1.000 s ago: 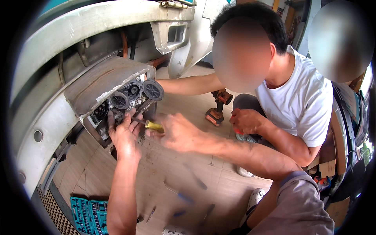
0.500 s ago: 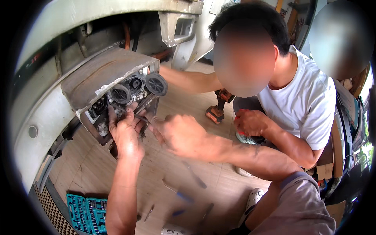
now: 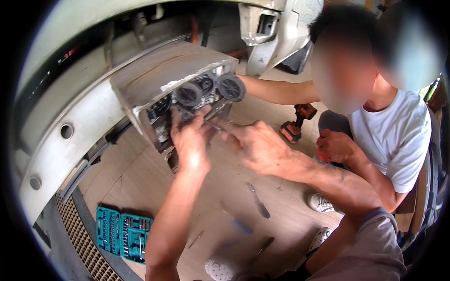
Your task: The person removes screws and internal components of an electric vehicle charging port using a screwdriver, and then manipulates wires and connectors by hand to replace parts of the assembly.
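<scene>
A rusty metal box (image 3: pixel 154 77) is fixed at the vehicle's pale side rail, with round sockets along its open face. Two round black caps, a left cap (image 3: pixel 188 94) and a right cap (image 3: pixel 231 87), hang flipped up there. Just below the left cap, my left hand (image 3: pixel 191 143) is raised, its fingers closed about a thin-shafted metal tool (image 3: pixel 213 124). My right hand (image 3: pixel 262 147) grips that tool's other end from the right. Motion smears the right fingers, and the tool's tip and exact kind are hidden.
To the right crouches a person in a white shirt (image 3: pixel 396 133), one arm reaching behind the box, the other hand holding something red. A cordless drill (image 3: pixel 295 126) stands near them. A teal socket set (image 3: pixel 133 234), a screwdriver (image 3: pixel 258 200) and several other hand tools lie on the floor.
The view has shifted, so the box and hands appear farther right and slightly higher. Both my hands stay at the box with the tool, the right one blurred by motion.
</scene>
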`<action>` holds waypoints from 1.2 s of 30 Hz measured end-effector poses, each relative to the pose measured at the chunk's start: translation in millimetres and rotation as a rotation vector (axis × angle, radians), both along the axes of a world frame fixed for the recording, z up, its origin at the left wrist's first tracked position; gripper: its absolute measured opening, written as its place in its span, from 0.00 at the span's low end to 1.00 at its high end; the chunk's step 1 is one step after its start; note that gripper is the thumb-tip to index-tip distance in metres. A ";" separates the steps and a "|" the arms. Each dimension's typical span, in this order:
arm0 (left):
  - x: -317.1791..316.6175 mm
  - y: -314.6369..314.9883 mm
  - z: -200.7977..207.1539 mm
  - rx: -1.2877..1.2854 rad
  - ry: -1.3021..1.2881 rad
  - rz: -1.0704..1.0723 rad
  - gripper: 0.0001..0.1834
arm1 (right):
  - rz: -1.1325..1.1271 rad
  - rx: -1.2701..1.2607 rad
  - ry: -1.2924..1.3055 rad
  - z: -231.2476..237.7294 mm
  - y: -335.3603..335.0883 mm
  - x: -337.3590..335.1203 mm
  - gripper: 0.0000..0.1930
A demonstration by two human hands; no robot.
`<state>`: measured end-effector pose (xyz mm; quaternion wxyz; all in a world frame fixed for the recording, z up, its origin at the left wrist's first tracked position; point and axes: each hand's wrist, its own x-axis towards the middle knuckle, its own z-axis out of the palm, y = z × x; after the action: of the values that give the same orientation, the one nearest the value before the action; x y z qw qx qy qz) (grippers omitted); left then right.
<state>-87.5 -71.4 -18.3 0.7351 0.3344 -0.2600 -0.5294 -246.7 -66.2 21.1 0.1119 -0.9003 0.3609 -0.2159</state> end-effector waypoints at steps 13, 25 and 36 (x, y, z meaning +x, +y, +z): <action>5.8 1.1 5.1 -0.007 -0.024 -0.005 0.41 | 0.007 0.064 -0.088 -0.6 -4.7 6.9 0.21; 4.5 6.5 -2.0 0.056 -0.223 -0.036 0.27 | 0.048 0.123 -0.166 -6.3 4.0 -21.6 0.22; -25.6 -5.7 4.1 0.079 -0.410 -0.002 0.22 | -0.092 0.146 -0.347 -29.3 25.8 -58.7 0.19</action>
<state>-113.2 -77.1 -14.2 0.6526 0.4632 -0.3836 -0.4608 -305.4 -40.4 -8.1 0.2274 -0.8218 0.3915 -0.3459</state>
